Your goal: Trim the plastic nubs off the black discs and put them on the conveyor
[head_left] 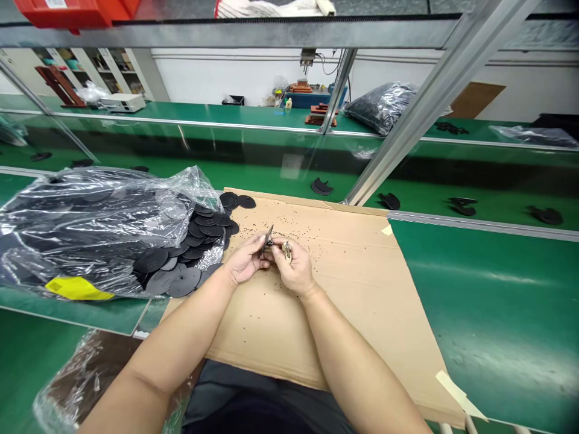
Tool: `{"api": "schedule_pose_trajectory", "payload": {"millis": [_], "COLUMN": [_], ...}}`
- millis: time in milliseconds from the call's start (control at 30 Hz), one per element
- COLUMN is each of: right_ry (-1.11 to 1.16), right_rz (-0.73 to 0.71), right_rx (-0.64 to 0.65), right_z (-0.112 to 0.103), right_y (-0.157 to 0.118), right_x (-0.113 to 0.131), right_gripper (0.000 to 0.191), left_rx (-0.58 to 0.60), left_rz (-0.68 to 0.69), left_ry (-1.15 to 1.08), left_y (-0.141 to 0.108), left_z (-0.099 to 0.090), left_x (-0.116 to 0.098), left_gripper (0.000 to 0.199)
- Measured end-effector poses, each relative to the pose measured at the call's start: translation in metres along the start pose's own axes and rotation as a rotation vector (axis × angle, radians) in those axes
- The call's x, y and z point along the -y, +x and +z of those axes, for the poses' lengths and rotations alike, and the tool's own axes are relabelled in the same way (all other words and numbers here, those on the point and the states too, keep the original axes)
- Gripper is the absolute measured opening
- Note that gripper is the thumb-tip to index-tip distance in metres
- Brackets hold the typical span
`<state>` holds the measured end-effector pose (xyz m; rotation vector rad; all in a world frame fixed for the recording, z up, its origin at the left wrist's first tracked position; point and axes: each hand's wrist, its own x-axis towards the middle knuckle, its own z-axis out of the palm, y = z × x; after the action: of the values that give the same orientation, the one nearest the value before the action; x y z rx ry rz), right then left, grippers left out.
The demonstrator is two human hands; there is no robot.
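Note:
My left hand (244,260) is closed on a thin black plastic disc (267,236), tilted up nearly edge-on above the cardboard sheet (362,307). My right hand (296,270) is closed around a small brass-and-silver metal tool (287,251), whose exact kind I cannot make out. Its tip meets the disc's edge, partly hidden by my fingers. Tiny dark scraps dot the cardboard around both hands. To the left, flat black discs (184,281) spill from the mouth of a clear plastic bag (90,208) full of more of them.
Beyond the cardboard runs a green conveyor belt (271,163) carrying several black parts (321,186). A slanted metal post (407,120) rises at its near edge, right of my hands. A shelf with a red bin (81,12) hangs overhead. Another filled bag (380,107) lies on the far bench.

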<state>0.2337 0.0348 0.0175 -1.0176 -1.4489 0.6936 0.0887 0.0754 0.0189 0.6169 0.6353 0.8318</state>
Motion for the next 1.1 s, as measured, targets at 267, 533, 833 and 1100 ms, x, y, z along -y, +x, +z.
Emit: {"api": "schedule_pose_trajectory", "payload": {"millis": [267,533,833,1100], "right_ry": [-0.160,-0.212,0.408,0.750], "right_rz": [-0.108,-0.068,0.446,0.725], "right_rx": [-0.035,-0.014,-0.111,-0.143], "right_z": [-0.001,-0.003,0.005,-0.003], "right_y": [0.001,0.002,0.004,0.011], "right_x": [0.006,0.008,0.007,0.000], "right_gripper": [0.015,0.014,0.020,0.022], "left_rx": [0.075,0.065,-0.175,-0.219], "left_rz": [-0.021,0.000,0.543,1.051], "left_ry": [0.010,0.047,0.355,1.129], "left_y": [-0.001,-0.004,0.006,-0.001], "left_z": [0.000,0.001,-0.002,-0.006], "left_x": [0.003,0.007,0.000,0.002], "left_gripper": [0.034,0.041,0.051,0.022]}}
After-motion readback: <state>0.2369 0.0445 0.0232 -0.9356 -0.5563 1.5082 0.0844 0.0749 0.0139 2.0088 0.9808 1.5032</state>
